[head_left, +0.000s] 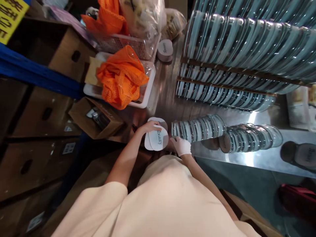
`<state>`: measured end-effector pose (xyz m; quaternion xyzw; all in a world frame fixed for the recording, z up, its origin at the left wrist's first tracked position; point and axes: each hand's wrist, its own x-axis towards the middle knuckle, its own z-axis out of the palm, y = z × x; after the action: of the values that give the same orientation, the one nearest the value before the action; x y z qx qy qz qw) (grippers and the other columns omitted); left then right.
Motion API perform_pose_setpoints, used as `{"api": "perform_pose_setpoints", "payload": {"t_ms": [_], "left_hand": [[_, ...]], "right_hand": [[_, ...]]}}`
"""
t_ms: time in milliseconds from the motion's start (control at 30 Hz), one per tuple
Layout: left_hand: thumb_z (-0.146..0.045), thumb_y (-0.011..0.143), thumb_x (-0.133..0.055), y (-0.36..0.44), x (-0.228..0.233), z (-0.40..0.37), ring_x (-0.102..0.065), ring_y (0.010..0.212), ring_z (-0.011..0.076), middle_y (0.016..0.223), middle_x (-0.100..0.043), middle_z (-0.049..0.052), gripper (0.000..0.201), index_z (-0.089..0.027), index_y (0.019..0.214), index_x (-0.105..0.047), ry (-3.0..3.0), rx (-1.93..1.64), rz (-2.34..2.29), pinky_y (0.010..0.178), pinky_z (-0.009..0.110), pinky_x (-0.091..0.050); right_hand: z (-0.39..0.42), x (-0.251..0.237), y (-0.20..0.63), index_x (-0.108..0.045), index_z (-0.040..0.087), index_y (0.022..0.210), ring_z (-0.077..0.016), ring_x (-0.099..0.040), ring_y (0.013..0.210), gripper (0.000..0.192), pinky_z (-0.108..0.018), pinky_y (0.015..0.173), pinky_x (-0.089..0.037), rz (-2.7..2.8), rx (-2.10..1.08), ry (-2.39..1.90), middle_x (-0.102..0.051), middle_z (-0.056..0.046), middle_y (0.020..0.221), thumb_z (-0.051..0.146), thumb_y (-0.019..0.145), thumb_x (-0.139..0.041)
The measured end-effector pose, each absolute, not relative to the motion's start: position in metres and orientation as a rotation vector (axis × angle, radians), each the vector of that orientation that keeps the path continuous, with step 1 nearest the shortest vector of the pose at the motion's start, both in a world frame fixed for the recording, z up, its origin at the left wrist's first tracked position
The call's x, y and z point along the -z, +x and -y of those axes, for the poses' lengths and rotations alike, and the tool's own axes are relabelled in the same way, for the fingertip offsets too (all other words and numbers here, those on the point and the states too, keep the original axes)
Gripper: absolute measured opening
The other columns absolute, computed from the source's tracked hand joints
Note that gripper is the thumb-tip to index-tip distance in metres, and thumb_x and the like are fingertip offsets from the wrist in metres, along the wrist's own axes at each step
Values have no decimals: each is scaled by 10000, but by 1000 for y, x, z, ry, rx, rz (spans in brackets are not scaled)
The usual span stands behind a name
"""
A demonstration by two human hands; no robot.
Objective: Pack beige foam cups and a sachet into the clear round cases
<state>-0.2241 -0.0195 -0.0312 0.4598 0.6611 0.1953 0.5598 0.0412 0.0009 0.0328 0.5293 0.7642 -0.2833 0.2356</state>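
My left hand [150, 126], bare, holds a small fanned stack of white oval pads with printed lettering [158, 140] at the near edge of the steel table [247, 158]. A white glove covers my right hand [181, 145], which sits just right of the pads and touches the near end of a short row of clear round lids [197, 127] lying on their sides. A second such row [254, 138] lies further right, with a brown oval pad [225, 142] leaning on its end.
Tall stacked rows of clear lids [242, 49] fill the table's far right. White trays hold orange mesh bags [122, 77]. An open small carton [96, 118] and large cardboard boxes [37, 115] stand at left. More oval pads [165, 50] lie far back, and dark ones [298, 156] at right.
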Motion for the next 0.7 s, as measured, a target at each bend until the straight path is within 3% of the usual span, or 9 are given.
{"api": "perform_pose_setpoints", "payload": {"t_ms": [167, 333, 500, 600, 700], "left_hand": [[-579, 727, -787, -255, 39, 30, -650, 787, 215, 859, -753, 69, 505, -132, 962, -773, 987, -598, -1922, 688, 287, -451], [-397, 750, -840, -236, 52, 14, -627, 1076, 290, 1047, -747, 117, 292, -171, 930, -796, 1190, -567, -2064, 1000, 389, -445], [-333, 827, -787, -224, 58, 30, -543, 1273, 347, 1261, -675, 159, 358, -170, 1143, -753, 1279, -593, -2135, 1167, 488, -338], [-419, 960, -647, -192, 62, 42, -481, 1392, 363, 1415, -599, 197, 480, -134, 1346, -630, 1366, -790, -2081, 1229, 502, -290], [-602, 959, -623, -131, 68, 49, -382, 1511, 366, 1578, -459, 233, 772, -124, 1531, -421, 1478, -907, -1917, 1265, 514, -276]], "right_hand": [[-3, -40, 37, -799, 197, 1064, -270, -779, 958, 575, -306, 781, -520, -2133, 708, 1379, -808, -167, 985, 660, 1024, -460], [-15, -39, 65, -803, 210, 955, -230, -760, 898, 505, -259, 742, -474, -2246, 667, 1509, -807, -122, 926, 607, 1027, -499], [-76, -35, 142, -729, 143, 1269, -209, -685, 1104, 399, -278, 933, -456, -2532, 383, 2067, -762, -155, 1221, 297, 1069, -420], [-122, -28, 176, -644, 107, 1409, -261, -537, 1343, 451, -375, 1101, -368, -2670, 236, 2017, -636, -204, 1445, 324, 1043, -493], [-154, -19, 186, -538, 103, 1516, -331, -383, 1468, 581, -502, 1163, -288, -2589, 224, 2001, -499, -229, 1581, 414, 1027, -559]]}}
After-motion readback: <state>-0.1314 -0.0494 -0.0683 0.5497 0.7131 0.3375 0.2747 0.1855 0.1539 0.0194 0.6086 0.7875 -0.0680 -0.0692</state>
